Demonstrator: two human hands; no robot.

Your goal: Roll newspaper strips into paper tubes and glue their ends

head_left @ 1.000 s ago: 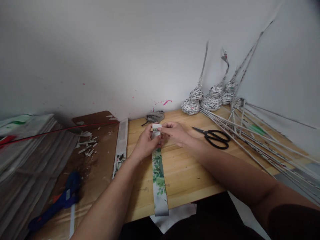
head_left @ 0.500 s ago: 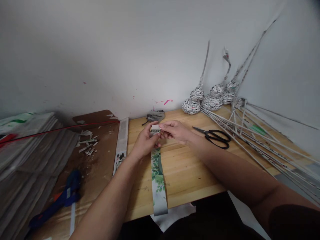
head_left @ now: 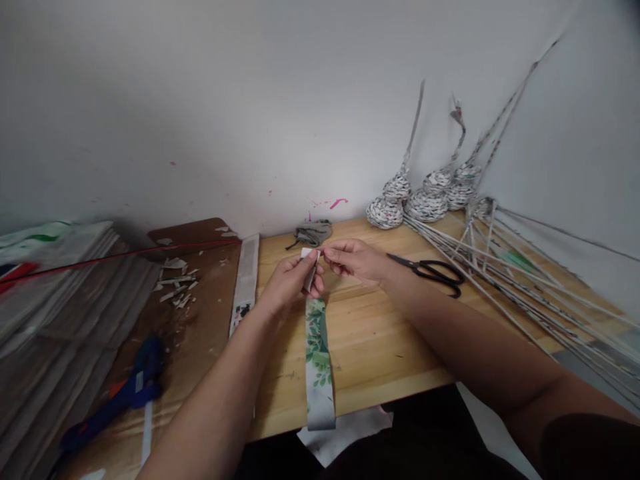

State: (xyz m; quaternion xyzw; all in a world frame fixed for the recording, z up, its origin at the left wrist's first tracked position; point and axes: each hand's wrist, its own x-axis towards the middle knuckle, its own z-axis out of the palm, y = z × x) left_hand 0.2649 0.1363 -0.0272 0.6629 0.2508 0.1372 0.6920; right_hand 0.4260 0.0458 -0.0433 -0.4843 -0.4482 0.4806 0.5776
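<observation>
Left hand, in the head view, pinches folded white paper; right hand, at the paper's three o'clock, curls nearly closed, hold unclear. A leafy strip runs toward six o'clock. The paper seems light, easily creased; best pinched along its edges.

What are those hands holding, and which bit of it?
The left hand pinches the long white paper strip with green leaves by its far end. The right hand is close to that end, but whether it grips cannot be told.
</observation>
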